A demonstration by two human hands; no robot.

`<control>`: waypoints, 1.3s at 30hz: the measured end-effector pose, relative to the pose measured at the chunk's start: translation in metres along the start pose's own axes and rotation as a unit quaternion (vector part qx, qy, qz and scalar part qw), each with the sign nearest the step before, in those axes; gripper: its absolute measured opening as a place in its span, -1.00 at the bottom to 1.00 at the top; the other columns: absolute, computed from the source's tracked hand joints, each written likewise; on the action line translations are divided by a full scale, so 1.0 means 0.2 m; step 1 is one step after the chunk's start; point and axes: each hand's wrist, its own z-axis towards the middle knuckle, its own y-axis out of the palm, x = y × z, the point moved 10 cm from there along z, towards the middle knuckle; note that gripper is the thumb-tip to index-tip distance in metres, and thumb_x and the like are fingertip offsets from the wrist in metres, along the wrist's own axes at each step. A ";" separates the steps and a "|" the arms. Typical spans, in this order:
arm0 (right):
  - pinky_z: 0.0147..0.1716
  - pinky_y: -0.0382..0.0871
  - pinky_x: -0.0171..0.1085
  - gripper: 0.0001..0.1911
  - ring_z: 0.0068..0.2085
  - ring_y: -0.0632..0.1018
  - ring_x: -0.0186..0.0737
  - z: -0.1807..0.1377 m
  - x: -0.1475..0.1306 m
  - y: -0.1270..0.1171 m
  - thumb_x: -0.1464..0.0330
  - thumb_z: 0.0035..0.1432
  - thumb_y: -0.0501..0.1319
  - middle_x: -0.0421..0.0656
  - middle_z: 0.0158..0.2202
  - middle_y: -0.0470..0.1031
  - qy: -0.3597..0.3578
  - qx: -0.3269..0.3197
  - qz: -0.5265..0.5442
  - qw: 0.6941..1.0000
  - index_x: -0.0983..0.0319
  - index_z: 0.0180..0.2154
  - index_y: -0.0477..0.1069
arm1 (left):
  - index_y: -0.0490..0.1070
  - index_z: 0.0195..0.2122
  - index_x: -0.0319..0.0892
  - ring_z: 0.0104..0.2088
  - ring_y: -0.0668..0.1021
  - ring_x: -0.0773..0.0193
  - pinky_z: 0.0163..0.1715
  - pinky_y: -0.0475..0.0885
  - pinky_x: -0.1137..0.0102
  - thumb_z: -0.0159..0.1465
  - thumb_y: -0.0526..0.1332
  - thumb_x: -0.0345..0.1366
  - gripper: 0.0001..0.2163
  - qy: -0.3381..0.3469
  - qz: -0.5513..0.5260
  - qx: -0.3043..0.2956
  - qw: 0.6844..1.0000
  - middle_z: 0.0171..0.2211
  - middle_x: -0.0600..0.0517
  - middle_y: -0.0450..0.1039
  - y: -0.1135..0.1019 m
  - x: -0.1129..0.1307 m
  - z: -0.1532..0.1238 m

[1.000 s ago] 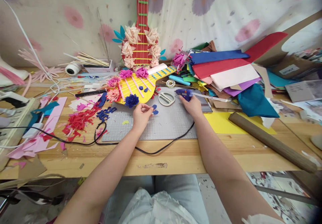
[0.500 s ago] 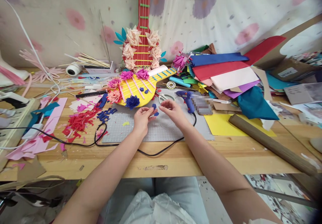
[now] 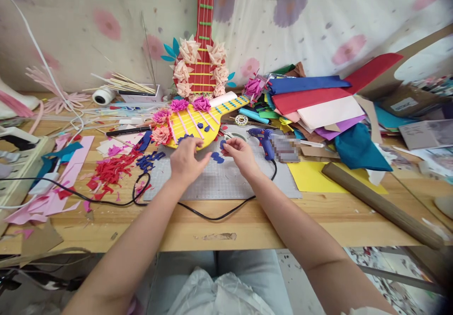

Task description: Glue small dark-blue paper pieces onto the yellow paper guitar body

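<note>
My right hand [image 3: 238, 153] pinches a small dark blue paper petal [image 3: 222, 144] above the grey cutting mat [image 3: 247, 183]. Just left of it, a few more blue petals [image 3: 217, 157] lie on the mat. My left hand [image 3: 187, 161] is at the lower edge of a yellow paper guitar [image 3: 208, 138], its thumb spread from the fingers and nothing visible in it. Behind those fingers a dark blue paper flower [image 3: 184, 138] is mostly hidden. Pink and magenta paper flowers [image 3: 180, 105] decorate the guitar, and two loose blue petals [image 3: 200, 126] rest on its face.
Scissors [image 3: 231, 136] and a blue glue gun [image 3: 264, 144] lie behind my right hand; the black cord [image 3: 219, 218] loops across the front. Red paper scraps [image 3: 115, 169] are at left, stacked coloured sheets [image 3: 318, 103] at right. A red guitar [image 3: 201, 77] stands behind.
My left hand has let go of the blue petals and moved left toward the yellow guitar. Petals now lie on the mat, and one is in my right hand.
</note>
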 end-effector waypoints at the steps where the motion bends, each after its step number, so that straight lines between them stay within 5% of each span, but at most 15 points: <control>1: -0.34 0.40 -0.32 -0.85 -0.46 0.48 -0.40 0.01 0.01 0.01 0.35 -0.05 0.22 -0.28 -0.52 0.40 0.012 -0.009 0.002 1.000 0.22 -0.42 0.25 | 0.31 -0.19 -0.13 -0.04 0.44 0.05 0.02 0.30 0.11 -0.04 0.36 -0.25 -0.61 0.059 0.065 -0.001 0.996 -0.13 -0.09 0.40 -0.05 0.03 0.02; 5: -0.43 0.37 -0.35 -0.79 -0.53 0.46 -0.40 0.01 0.04 0.07 0.42 -0.04 0.20 -0.34 -0.58 0.39 0.044 -0.034 -0.023 0.998 0.19 -0.37 0.16 | 0.15 0.09 -0.10 0.23 0.14 -0.12 0.19 -0.01 -0.06 -0.11 0.40 -0.30 -0.28 0.172 0.219 -0.056 0.959 0.17 -0.18 0.11 -0.10 0.02 0.07; 11: -0.54 0.29 -0.38 -0.70 -0.56 0.43 -0.38 0.02 0.08 0.24 0.44 -0.05 0.16 -0.38 -0.61 0.37 0.032 -0.074 -0.105 0.991 0.15 -0.35 0.01 | 0.04 0.19 -0.06 0.25 0.10 -0.09 0.21 -0.06 -0.07 0.00 0.32 -0.37 -0.27 0.200 0.259 -0.087 0.941 0.20 -0.18 0.07 -0.07 -0.02 0.10; 27: -0.51 0.25 -0.32 -0.57 -0.42 0.53 -0.20 0.09 0.07 0.41 0.34 -0.13 0.27 -0.26 -0.52 0.46 0.056 -0.082 -0.290 0.952 0.14 -0.33 0.00 | 0.00 0.22 -0.10 0.21 0.18 -0.01 0.18 0.08 0.03 0.06 0.30 -0.28 -0.28 0.156 0.177 -0.113 0.965 0.18 -0.15 0.13 -0.12 -0.07 0.23; 39: -0.60 0.20 -0.39 -0.51 -0.49 0.56 -0.23 0.12 0.17 0.44 0.43 -0.13 0.28 -0.22 -0.54 0.51 0.139 -0.079 -0.212 0.964 0.18 -0.21 0.04 | 0.01 0.22 -0.11 0.20 0.22 0.00 0.17 0.11 0.07 0.06 0.30 -0.27 -0.29 0.150 0.154 -0.107 0.971 0.18 -0.15 0.15 -0.13 -0.11 0.23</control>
